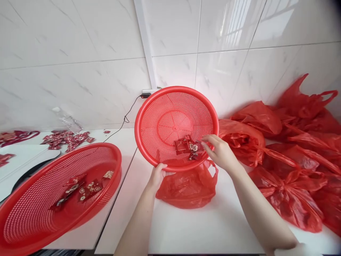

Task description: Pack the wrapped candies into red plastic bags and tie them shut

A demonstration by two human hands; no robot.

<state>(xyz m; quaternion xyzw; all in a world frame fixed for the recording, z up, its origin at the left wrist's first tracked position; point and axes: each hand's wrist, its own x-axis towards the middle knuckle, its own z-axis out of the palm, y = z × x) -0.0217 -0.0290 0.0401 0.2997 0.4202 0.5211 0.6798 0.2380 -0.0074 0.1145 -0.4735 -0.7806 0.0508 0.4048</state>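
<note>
– Findings at left?
– Round red perforated plastic basket [34, 206] on the white tabletop [210, 227], small red patterned packets [91, 189] inside.
– Left hand [158, 176]?
– Gripping the near rim of a second round red perforated plastic basket [166, 106], tilted above a red plastic bag with loop handles [186, 193].
– Right hand [221, 151]?
– At that basket's right side, fingers bent beside glossy dark-red packets [182, 146] inside; whether they pinch one, cannot tell. Crumpled red plastic bags [290, 199] heaped at far right.

White table [210, 231]; red bags [186, 190] atop
</note>
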